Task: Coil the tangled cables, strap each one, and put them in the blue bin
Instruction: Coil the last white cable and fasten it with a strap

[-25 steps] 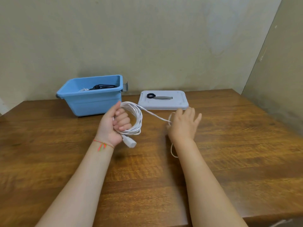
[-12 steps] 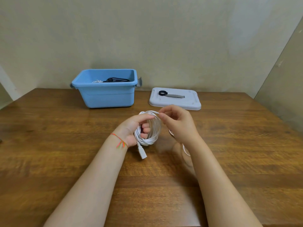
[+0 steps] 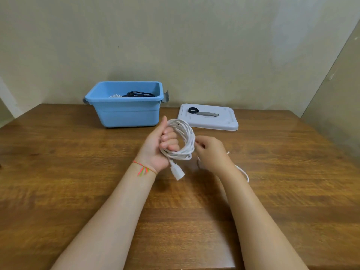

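Both hands (image 3: 155,147) grip white cable (image 3: 183,137) — seemingly.

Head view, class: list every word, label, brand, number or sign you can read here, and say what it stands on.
None can be read. The blue bin, the white lid, the white cable with its plug, the table and the wall show no legible print.

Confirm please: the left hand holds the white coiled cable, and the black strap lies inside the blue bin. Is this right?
Not quite. The black strap lies on the white lid beside the blue bin, not inside it, as the head view shows. The left hand does hold the white coiled cable.
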`<control>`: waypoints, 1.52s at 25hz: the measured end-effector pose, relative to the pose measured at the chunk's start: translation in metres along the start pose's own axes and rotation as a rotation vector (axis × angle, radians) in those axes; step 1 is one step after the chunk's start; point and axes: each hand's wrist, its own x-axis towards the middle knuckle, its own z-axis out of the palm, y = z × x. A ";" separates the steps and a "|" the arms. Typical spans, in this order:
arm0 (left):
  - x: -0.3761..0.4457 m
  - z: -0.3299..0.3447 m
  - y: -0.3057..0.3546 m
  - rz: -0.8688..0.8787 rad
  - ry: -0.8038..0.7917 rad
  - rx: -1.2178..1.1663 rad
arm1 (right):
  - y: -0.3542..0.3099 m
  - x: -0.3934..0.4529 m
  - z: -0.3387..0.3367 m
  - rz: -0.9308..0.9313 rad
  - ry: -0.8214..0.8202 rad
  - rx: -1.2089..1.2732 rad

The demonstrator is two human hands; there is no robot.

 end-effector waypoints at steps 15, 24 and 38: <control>-0.001 -0.006 0.005 -0.064 0.225 0.319 | 0.009 0.008 0.022 -0.252 0.136 -0.471; -0.003 -0.017 0.021 -0.030 0.280 0.009 | 0.014 0.008 0.002 -0.058 0.125 -0.230; -0.001 0.005 -0.008 0.636 0.421 1.242 | -0.013 -0.009 0.036 -0.373 -0.219 -0.450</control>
